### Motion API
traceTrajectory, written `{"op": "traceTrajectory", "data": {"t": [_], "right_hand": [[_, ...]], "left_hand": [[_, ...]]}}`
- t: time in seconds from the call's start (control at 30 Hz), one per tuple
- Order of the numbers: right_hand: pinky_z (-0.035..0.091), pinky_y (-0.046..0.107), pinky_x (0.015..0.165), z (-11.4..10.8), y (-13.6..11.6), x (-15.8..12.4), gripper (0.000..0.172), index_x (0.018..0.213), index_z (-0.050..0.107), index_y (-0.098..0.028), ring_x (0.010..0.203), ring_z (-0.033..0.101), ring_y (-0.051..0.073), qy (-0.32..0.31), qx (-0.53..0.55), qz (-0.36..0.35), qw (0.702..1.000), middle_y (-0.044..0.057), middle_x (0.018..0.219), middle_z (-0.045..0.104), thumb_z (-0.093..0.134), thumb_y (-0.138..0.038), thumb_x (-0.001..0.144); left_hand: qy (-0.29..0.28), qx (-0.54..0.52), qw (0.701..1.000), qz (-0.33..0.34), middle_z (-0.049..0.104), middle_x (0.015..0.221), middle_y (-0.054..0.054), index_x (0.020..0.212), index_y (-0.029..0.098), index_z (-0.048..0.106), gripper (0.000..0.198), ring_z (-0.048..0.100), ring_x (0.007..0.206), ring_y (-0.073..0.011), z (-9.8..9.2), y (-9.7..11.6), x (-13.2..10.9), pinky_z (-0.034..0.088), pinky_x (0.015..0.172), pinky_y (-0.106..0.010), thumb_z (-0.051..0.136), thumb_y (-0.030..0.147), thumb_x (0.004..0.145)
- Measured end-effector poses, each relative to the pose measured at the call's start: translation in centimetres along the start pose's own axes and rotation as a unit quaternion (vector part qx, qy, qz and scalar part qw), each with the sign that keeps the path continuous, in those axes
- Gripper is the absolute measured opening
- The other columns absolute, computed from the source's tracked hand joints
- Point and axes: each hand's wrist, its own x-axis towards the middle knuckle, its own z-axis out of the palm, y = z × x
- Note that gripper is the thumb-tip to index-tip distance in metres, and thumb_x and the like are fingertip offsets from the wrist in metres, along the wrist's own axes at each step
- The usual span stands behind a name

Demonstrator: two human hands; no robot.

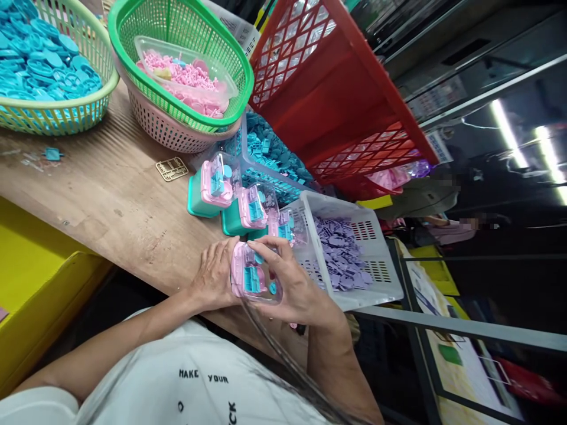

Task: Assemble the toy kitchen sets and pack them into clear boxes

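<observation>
Between my two hands is a small toy box (252, 278) with a pink rim, a clear cover and blue and pink pieces inside. My left hand (217, 271) wraps round its base side, which the fingers hide. My right hand (292, 283) grips the clear cover side with thumb and fingers. Just beyond stand similar boxes with teal bases: one toy box (211, 188) at the left, a second toy box (245, 211) beside it, and a third (283, 227) partly behind my right hand.
A green basket (245, 88) with pink parts and a yellowish basket (106, 100) of blue parts stand on the wooden table (110, 183). A white crate (385, 260) holds purple pieces. A red crate (310, 88) leans behind. A yellow bin (53, 295) is at the left.
</observation>
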Motion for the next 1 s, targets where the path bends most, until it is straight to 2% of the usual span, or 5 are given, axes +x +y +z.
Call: {"op": "traceTrajectory", "data": {"t": [0.1, 0.23, 0.4, 0.77, 1.0], "right_hand": [[0.056, 0.05, 0.1, -0.1, 0.3, 0.1, 0.095, 0.156, 0.026, -0.036, 0.132, 0.047, 0.034, -0.001, 0.008, -0.004, 1.0, 0.013, 0.138, 0.039, 0.078, -0.035, 0.076], [0.052, 0.052, 0.105, 0.0, 1.2, 0.0, 0.104, 0.158, 0.022, -0.036, 0.13, 0.049, 0.034, -0.011, 0.01, -0.023, 1.0, 0.011, 0.135, 0.04, 0.082, -0.045, 0.074], [0.048, 0.052, 0.108, 0.0, 1.3, -0.2, 0.104, 0.158, 0.021, -0.038, 0.131, 0.046, 0.032, -0.025, -0.012, -0.011, 1.0, 0.01, 0.136, 0.036, 0.081, -0.032, 0.073], [0.047, 0.049, 0.11, -1.5, -1.1, 0.9, 0.087, 0.153, 0.038, -0.027, 0.13, 0.047, 0.031, -0.077, -0.049, 0.023, 0.996, 0.013, 0.132, 0.039, 0.074, -0.022, 0.074], [0.047, 0.051, 0.11, -1.8, -1.4, 1.2, 0.09, 0.153, 0.038, -0.028, 0.13, 0.046, 0.032, -0.093, -0.048, 0.033, 0.994, 0.013, 0.131, 0.039, 0.076, -0.021, 0.072]], "left_hand": [[0.001, -0.006, 1.0, 0.006, 0.048, 0.146, -0.022, 0.156, 0.018, 0.022, 0.112, 0.048, 0.131, -0.0399, -0.1, 0.0, 0.0, 0.039, 0.106, -0.056, 0.075, 0.065, 0.069], [-0.023, -0.023, 0.999, 0.002, 0.047, 0.146, -0.022, 0.157, 0.018, 0.021, 0.121, 0.048, 0.131, -0.0411, -0.3, -0.1, 0.1, 0.04, 0.106, -0.057, 0.076, 0.072, 0.063], [-0.039, -0.013, 0.999, 0.018, 0.044, 0.149, -0.023, 0.158, 0.019, 0.017, 0.129, 0.045, 0.135, -0.0418, -0.4, -0.4, 0.2, 0.037, 0.11, -0.057, 0.079, 0.072, 0.058], [-0.032, -0.022, 0.999, 0.017, 0.049, 0.145, -0.021, 0.154, 0.017, 0.027, 0.109, 0.05, 0.13, -0.0386, -0.9, 0.1, 0.3, 0.041, 0.105, -0.053, 0.072, 0.067, 0.068], [-0.034, -0.024, 0.999, 0.019, 0.05, 0.145, -0.021, 0.152, 0.017, 0.03, 0.108, 0.05, 0.13, -0.039, -0.7, -0.1, 0.3, 0.04, 0.106, -0.053, 0.074, 0.065, 0.067]]}}
